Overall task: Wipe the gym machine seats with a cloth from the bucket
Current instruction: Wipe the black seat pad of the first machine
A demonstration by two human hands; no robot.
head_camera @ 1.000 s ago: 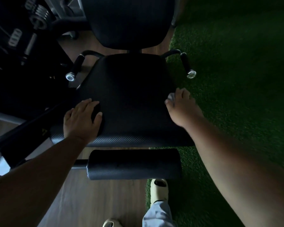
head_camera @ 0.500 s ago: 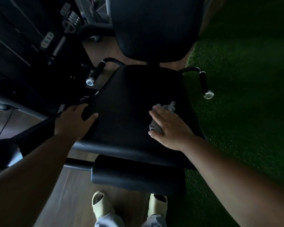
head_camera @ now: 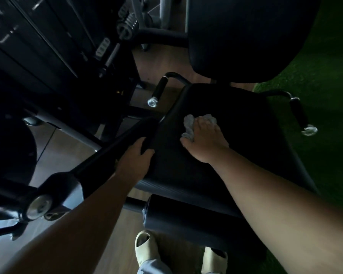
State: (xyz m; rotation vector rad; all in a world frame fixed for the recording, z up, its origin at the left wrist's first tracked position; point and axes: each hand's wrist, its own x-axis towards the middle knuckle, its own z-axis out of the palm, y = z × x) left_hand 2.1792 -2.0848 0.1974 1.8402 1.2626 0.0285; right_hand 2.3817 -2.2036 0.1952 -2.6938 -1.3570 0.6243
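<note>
Head view, looking steeply down: a person leaned over a black gym seat (head_camera: pixel 216 167) filling the centre of the frame, with the right hand (head_camera: pixel 204 141) pressed flat on a crumpled grey cloth (head_camera: pixel 190 123) at the seat's upper-left part, near its left edge. The palm and fingers lay spread over the cloth, pinning it to the pad rather than pinching it, a hold that suits a sweeping wipe; cloth showed above and to the left of the fingers. The left hand (head_camera: pixel 136 163) gripped the seat's left edge at centre frame, fingers curled over the rim and holding nothing else, apparently to brace the body during the reach. A dark backrest (head_camera: pixel 251 36) rose at the upper right, and two handles (head_camera: pixel 158 89) flanked the seat, their metal ends catching light. A roller pad (head_camera: pixel 186 220) sat below the seat's front edge, with the person's pale shoes (head_camera: pixel 145 248) at the bottom of the frame. Green turf (head_camera: pixel 329 95) ran down the right side, wooden floor (head_camera: pixel 67 147) the left. No bucket was in sight. Much of the pad lay in deep shadow, so how much had been wiped could not be told.
</note>
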